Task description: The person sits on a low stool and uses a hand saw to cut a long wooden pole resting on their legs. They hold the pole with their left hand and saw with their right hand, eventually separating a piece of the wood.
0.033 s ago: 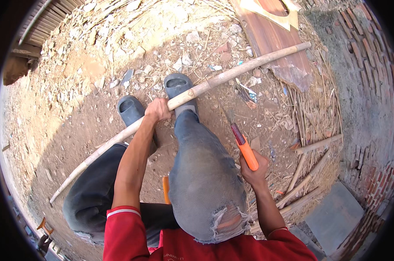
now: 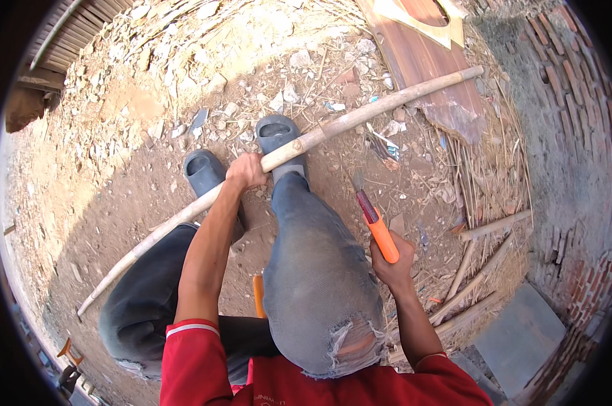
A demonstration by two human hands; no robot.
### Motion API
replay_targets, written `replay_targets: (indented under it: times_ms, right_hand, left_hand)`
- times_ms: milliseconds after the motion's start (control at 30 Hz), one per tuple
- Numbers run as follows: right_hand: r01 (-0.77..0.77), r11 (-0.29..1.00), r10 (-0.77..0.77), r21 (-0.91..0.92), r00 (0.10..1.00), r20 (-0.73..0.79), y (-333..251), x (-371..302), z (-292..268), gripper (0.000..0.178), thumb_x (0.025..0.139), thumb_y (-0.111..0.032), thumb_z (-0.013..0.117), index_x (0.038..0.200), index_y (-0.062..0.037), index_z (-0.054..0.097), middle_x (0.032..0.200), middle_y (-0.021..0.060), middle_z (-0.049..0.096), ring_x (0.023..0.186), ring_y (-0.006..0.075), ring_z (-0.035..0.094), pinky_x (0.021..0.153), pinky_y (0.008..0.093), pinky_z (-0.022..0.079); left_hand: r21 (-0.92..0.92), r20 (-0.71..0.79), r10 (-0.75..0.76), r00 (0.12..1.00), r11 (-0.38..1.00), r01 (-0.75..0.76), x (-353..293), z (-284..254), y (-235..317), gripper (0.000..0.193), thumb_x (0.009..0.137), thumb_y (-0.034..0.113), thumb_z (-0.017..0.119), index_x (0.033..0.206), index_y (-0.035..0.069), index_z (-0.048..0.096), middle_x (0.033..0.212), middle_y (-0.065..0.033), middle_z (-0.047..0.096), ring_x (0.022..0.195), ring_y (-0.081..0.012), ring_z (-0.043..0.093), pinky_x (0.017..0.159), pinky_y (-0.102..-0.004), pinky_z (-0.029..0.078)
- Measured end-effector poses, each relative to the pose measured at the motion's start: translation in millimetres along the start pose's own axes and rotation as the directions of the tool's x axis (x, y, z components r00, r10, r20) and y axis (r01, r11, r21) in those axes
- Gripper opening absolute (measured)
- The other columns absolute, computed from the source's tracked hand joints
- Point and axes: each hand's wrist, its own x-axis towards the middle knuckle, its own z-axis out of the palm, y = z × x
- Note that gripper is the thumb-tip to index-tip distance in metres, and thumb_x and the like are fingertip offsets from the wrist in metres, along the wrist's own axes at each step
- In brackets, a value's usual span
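Observation:
A long pale wooden pole [image 2: 360, 116] lies slantwise before me, from the ground at lower left to far right. My left hand [image 2: 246, 171] is closed around its middle, beside my right foot in a grey slipper [image 2: 279, 130]; the pole crosses over that foot. In my right hand [image 2: 392, 262], to the right of my raised knee, is a hand saw [image 2: 382, 233] with an orange and dark red handle. Its thin blade shows nearly edge-on and points up toward the pole. I cannot tell whether its teeth touch the wood. The left slipper [image 2: 203, 170] is behind the pole.
A brown wooden board [image 2: 414, 51] lies under the pole's far end, with a pale cut-out piece [image 2: 448, 35] on it. Several sticks [image 2: 472, 298] and a grey sheet [image 2: 520, 337] lie at right, near a brick wall [image 2: 566, 88]. Stones and straw litter the ground.
My right hand and the saw have shifted slightly forward and left, toward the pole. The pole and my left hand stay in place.

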Motion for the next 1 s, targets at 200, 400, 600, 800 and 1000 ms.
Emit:
replay_targets:
  times_ms: [200, 400, 600, 800, 1000]
  right_hand:
    - [-0.192, 0.977, 0.198, -0.089, 0.978, 0.066, -13, -20, -25, 0.006, 0.083, -0.003, 0.072, 0.086, 0.0013, 0.069, 0.062, 0.0112, 0.060, 0.051, 0.0226, 0.061, 0.054, 0.0327, 0.048]
    - [-0.130, 0.989, 0.133, -0.076, 0.990, 0.042, -20, 10, -14, 0.006, 0.084, -0.005, 0.070, 0.083, 0.0005, 0.068, 0.058, 0.0104, 0.056, 0.051, 0.0170, 0.057, 0.053, 0.0322, 0.045]
    - [-0.084, 0.993, 0.096, -0.088, 0.986, 0.140, -25, -11, -17, 0.015, 0.084, 0.001, 0.066, 0.096, 0.0008, 0.075, 0.065, 0.0103, 0.064, 0.054, 0.0176, 0.064, 0.054, 0.0315, 0.048]
    - [0.047, 0.996, -0.044, -0.074, 0.998, 0.040, -7, 47, 38, 0.006, 0.084, -0.004, 0.068, 0.084, 0.0021, 0.066, 0.063, 0.0146, 0.059, 0.050, 0.0197, 0.056, 0.053, 0.0355, 0.046]
    - [-0.033, 0.999, 0.036, -0.034, 0.993, 0.115, -26, 19, 18, 0.008, 0.084, -0.004, 0.068, 0.080, 0.0016, 0.065, 0.062, 0.0161, 0.060, 0.052, 0.0245, 0.060, 0.053, 0.0366, 0.046]
  left_hand:
    - [0.009, 0.015, -0.020, 1.000, 1.000, 0.020, -2, -4, 1, 0.045, 0.081, 0.032, 0.075, 0.119, 0.009, 0.073, 0.108, -0.0254, 0.074, 0.104, -0.0412, 0.073, 0.095, -0.0485, 0.059]
    - [-0.029, 0.001, -0.046, 0.999, 0.999, 0.046, 0, -7, 8, 0.043, 0.080, 0.029, 0.073, 0.116, 0.006, 0.074, 0.107, -0.0270, 0.074, 0.104, -0.0418, 0.072, 0.095, -0.0485, 0.058]
    - [-0.062, -0.057, 0.022, 0.998, 0.998, -0.026, 7, 9, -20, 0.042, 0.079, 0.026, 0.072, 0.115, 0.004, 0.075, 0.103, -0.0280, 0.074, 0.101, -0.0417, 0.073, 0.092, -0.0482, 0.059]
    - [-0.036, 0.069, 0.101, 0.993, 0.994, -0.099, 14, 14, 15, 0.039, 0.077, 0.020, 0.067, 0.112, 0.006, 0.076, 0.107, -0.0273, 0.074, 0.104, -0.0419, 0.072, 0.095, -0.0484, 0.058]
    - [-0.010, 0.068, 0.022, 0.997, 1.000, -0.022, -3, -9, -14, 0.041, 0.076, 0.022, 0.068, 0.113, 0.007, 0.076, 0.106, -0.0277, 0.074, 0.106, -0.0412, 0.072, 0.096, -0.0481, 0.057]
